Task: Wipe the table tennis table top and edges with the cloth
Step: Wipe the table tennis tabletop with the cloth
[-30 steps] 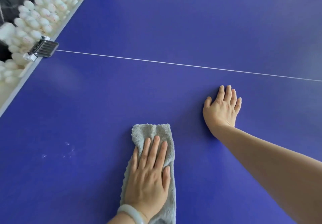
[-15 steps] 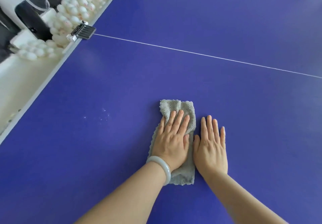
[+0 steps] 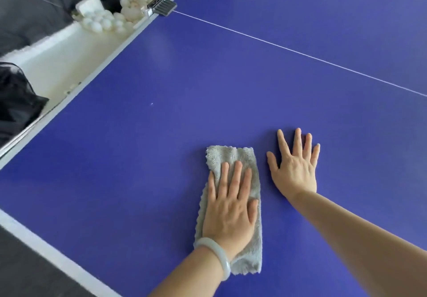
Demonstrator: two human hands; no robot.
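cloth [image 3: 233, 158] middle under the left hand [image 3: 231, 206]; blurred dark shape [image 3: 16, 102], perhaps a bag, half off-frame

Blue table tennis table [image 3: 161, 93], grey cloth [image 3: 231, 156] on top.
The cloth lies flat under the pressing left hand [image 3: 231, 209]; the right hand [image 3: 293, 174] rests flat just beside it.

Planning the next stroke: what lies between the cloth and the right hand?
Only a bare strip of blue table; the cloth and right hand lie apart, as the head view shows.
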